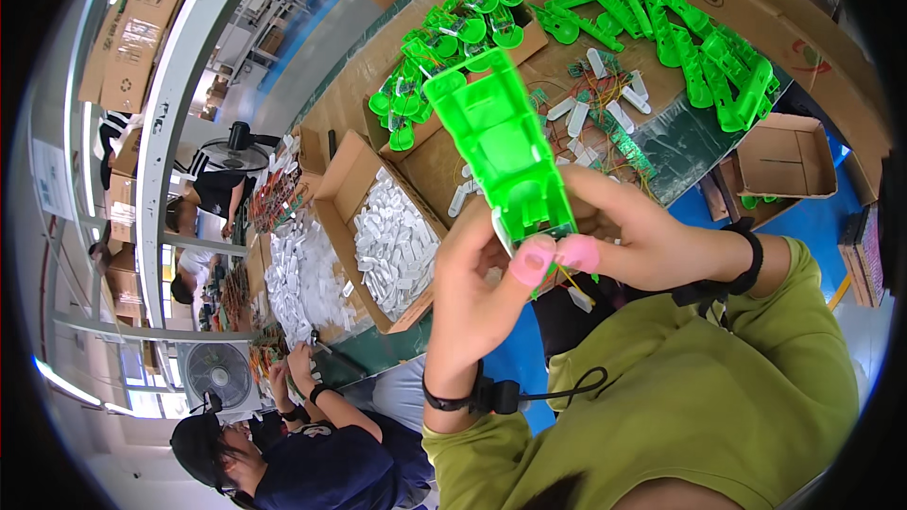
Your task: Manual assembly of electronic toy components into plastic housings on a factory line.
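A bright green plastic housing (501, 137) is held up in front of me, its hollow, ribbed inside facing me. My left hand (472, 288) grips the lower left side of it, and my right hand (633, 231) holds the lower right. Pink covers sit on both thumbs, which press side by side at the housing's lower end. Between them shows a small dark part (559, 229), too hidden to name. Thin coloured wires with a white piece (580, 298) hang below the thumbs. Most of my right fingers are behind the housing.
An open carton (333, 198) of small white plastic pieces (392, 236) stands left on the table. Green housings (642, 0) are heaped at the back; circuit boards (624, 142) with wires lie nearer. A co-worker (331, 458) sits at lower left. A smaller carton (786, 156) stands right.
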The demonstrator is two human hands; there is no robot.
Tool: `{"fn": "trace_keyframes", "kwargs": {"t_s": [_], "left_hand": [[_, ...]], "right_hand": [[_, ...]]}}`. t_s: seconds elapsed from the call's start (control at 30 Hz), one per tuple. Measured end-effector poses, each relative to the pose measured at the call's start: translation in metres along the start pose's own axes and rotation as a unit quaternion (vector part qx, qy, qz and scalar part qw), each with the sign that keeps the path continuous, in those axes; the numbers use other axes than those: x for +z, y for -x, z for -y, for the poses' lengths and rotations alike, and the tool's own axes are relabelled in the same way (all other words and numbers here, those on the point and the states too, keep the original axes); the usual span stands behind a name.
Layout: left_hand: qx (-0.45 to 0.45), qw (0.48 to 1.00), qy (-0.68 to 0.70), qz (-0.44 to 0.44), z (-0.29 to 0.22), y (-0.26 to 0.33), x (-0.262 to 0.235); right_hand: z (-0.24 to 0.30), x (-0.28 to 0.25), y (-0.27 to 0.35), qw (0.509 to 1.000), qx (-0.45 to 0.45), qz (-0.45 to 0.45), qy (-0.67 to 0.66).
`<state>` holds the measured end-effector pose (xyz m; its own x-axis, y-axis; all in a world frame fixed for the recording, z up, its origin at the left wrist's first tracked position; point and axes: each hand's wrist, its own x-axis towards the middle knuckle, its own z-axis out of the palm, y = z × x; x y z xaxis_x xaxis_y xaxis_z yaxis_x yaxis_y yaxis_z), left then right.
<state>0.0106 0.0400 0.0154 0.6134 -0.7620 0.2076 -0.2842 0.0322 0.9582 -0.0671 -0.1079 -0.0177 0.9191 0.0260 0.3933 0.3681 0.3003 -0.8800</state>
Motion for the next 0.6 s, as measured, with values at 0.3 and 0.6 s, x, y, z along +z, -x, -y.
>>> {"fn": "trace_keyframes", "kwargs": {"t_s": [0.3, 0.6], "left_hand": [[0.01, 0.987, 0.112, -0.113, 0.027, 0.002, -0.004], [-0.037, 0.955, 0.166, -0.244, 0.065, 0.023, -0.047]], "right_hand": [[-0.013, -0.017, -0.025, 0.994, -0.018, 0.068, 0.085], [-0.113, -0.203, -0.143, 0.842, 0.172, -0.463, 0.217]]}}
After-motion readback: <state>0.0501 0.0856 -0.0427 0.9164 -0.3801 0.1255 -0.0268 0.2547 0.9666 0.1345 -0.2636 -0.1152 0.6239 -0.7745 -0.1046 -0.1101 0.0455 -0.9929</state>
